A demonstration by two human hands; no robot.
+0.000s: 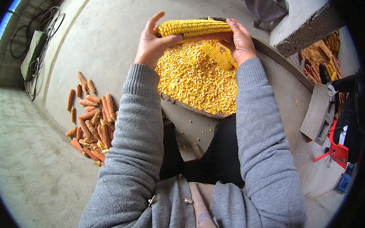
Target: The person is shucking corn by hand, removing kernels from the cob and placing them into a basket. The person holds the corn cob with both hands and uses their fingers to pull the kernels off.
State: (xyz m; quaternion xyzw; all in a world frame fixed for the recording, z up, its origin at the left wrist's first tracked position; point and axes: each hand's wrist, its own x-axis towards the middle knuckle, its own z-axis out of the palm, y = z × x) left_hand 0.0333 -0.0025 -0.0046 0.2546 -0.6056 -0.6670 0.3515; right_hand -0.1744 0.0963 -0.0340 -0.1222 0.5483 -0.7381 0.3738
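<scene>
An ear of yellow corn (pixel 196 27) spans the space between my hands, partly stripped, with a reddish bare strip along its lower side. My left hand (pixel 157 42) holds its left end, thumb along the underside. My right hand (pixel 240 41) grips the right end, fingers over the top. Below them, a round woven basket (pixel 194 109) is heaped with loose corn kernels (pixel 196 79). Another ear of corn (pixel 218 54) lies on the heap near my right hand, some of its kernels gone.
A pile of bare corn cobs (pixel 93 125) lies on the concrete floor at the left. Coiled cables (pixel 49 31) are at the upper left. On the right are a concrete ledge (pixel 308 30), a hollow block (pixel 317 113), a red plastic object (pixel 338 150) and more corn (pixel 320 57).
</scene>
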